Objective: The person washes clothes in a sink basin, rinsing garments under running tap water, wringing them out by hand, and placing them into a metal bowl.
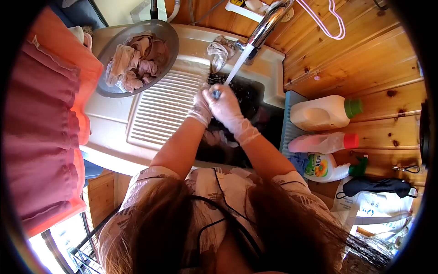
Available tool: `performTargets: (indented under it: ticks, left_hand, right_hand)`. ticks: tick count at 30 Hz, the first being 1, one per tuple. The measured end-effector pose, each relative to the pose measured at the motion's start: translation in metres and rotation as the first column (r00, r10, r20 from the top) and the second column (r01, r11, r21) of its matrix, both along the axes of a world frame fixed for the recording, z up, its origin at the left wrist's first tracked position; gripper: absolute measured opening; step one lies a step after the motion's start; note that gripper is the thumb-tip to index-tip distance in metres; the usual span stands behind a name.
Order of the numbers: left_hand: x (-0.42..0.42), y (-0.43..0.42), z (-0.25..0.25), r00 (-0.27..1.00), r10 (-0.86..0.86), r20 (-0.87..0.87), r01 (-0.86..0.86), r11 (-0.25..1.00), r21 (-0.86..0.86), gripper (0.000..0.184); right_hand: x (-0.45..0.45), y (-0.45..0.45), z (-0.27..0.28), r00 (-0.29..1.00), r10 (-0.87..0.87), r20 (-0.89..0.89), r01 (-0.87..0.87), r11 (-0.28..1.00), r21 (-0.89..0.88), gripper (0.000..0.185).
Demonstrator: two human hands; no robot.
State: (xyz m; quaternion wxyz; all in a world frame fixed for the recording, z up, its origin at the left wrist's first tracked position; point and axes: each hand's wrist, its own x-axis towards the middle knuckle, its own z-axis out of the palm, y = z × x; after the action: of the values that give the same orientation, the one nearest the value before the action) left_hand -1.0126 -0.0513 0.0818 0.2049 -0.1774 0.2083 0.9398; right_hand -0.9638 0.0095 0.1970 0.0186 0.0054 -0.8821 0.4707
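Both hands wear thin translucent gloves and meet under the stream of water (239, 65) from the chrome faucet (269, 25). My left hand (201, 106) is closed against my right hand (223, 102), which is also closed. A small dark bluish bit (216, 94) shows at the fingers of my right hand; what it belongs to is hidden. Below the hands is the dark water of the sink basin (269, 121), with pale cloth (218, 138) partly in it. The ribbed washboard (159, 109) lies to the left of the hands.
A grey basin (174, 43) of wet cloths (132, 64) rests at the upper left. One crumpled cloth (221, 51) lies by the faucet. Bottles, a white one (319, 113), a pink one (319, 143) and a spray bottle (321, 167), line the right side. A pink curtain (41, 132) hangs left.
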Motion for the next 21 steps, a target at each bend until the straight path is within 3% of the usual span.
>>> performTargets:
  ticks: [1, 2, 3, 4, 5, 6, 7, 8, 9, 11, 14, 15, 16, 18, 19, 21]
  left_hand:
    - [-0.004, -0.003, -0.015, 0.998, 0.055, -0.025, -0.054, 0.997, 0.049, 0.034]
    - [0.018, 0.028, 0.049, 0.954, 0.296, 0.048, -0.265, 0.907, -0.328, 0.032]
    - [0.031, 0.03, 0.062, 0.961, 0.272, 0.05, -0.205, 0.821, -0.533, 0.03]
    - [0.043, 0.033, 0.076, 0.966, 0.245, 0.078, -0.119, 0.695, -0.709, 0.027]
    - [0.044, 0.011, 0.069, 0.99, -0.055, 0.133, 0.135, 0.668, -0.732, 0.025]
    - [0.04, -0.005, 0.067, 0.922, -0.338, 0.189, 0.359, 0.565, -0.743, 0.022]
    - [0.043, -0.003, 0.094, 0.892, -0.139, 0.43, 0.333, 0.845, -0.418, 0.023]
    - [0.042, -0.007, 0.089, 0.941, -0.19, 0.281, 0.304, 0.838, -0.453, 0.023]
    - [0.042, -0.011, 0.075, 0.962, -0.24, 0.13, 0.273, 0.835, -0.478, 0.022]
    - [0.038, -0.015, 0.05, 0.965, -0.205, 0.167, 0.233, 0.957, -0.174, 0.031]
    - [0.045, -0.028, 0.055, 0.89, -0.274, 0.365, 0.333, 0.937, -0.107, 0.041]
    - [0.046, -0.035, 0.049, 0.874, -0.394, 0.285, 0.415, 0.91, -0.016, 0.058]
    - [0.046, -0.034, 0.053, 0.881, -0.351, 0.318, 0.37, 0.929, 0.001, 0.062]
    - [0.05, -0.032, 0.062, 0.876, -0.278, 0.395, 0.29, 0.956, 0.028, 0.072]
    - [0.048, -0.033, 0.052, 0.894, -0.277, 0.351, 0.259, 0.961, 0.097, 0.082]
    - [0.042, -0.033, 0.057, 0.912, -0.224, 0.344, 0.191, 0.973, 0.128, 0.081]
  right_hand:
    - [0.006, -0.009, -0.012, 0.981, -0.016, -0.194, 0.04, 0.992, 0.122, 0.031]
    - [0.009, -0.016, -0.024, 0.924, -0.006, -0.382, 0.102, 0.967, 0.232, 0.029]
    - [-0.002, -0.016, -0.011, 0.982, -0.184, -0.037, 0.187, 0.942, 0.279, 0.038]
    - [-0.025, -0.003, -0.018, 0.985, -0.172, -0.029, 0.172, 0.929, 0.328, 0.043]
    - [-0.045, 0.018, -0.025, 0.976, -0.189, 0.11, 0.149, 0.943, 0.298, 0.045]
    - [-0.061, 0.031, -0.033, 0.953, -0.189, 0.237, 0.125, 0.957, 0.26, 0.046]
    - [-0.066, 0.031, -0.044, 0.972, -0.159, 0.174, 0.099, 0.946, 0.309, 0.044]
    - [-0.07, 0.033, -0.05, 0.986, -0.129, 0.109, 0.081, 0.926, 0.369, 0.044]
    - [-0.07, 0.035, -0.052, 0.997, -0.078, 0.013, 0.07, 0.944, 0.324, 0.042]
    - [-0.093, 0.061, -0.077, 0.989, 0.125, 0.078, -0.134, 0.983, 0.126, 0.034]
    - [-0.077, 0.046, 0.0, 0.984, 0.153, 0.089, -0.16, 0.984, 0.075, 0.013]
    - [-0.06, 0.037, 0.043, 0.97, 0.199, 0.137, -0.204, 0.979, 0.02, 0.006]
    - [-0.061, 0.043, 0.038, 0.92, 0.387, -0.055, -0.387, 0.922, 0.017, 0.006]
    - [-0.058, 0.045, 0.03, 0.93, 0.361, 0.072, -0.367, 0.925, 0.103, 0.011]
    - [-0.062, 0.045, 0.031, 0.93, 0.345, 0.125, -0.361, 0.92, 0.152, 0.014]
    - [-0.062, 0.043, 0.047, 0.927, 0.374, -0.02, -0.366, 0.917, 0.155, 0.016]
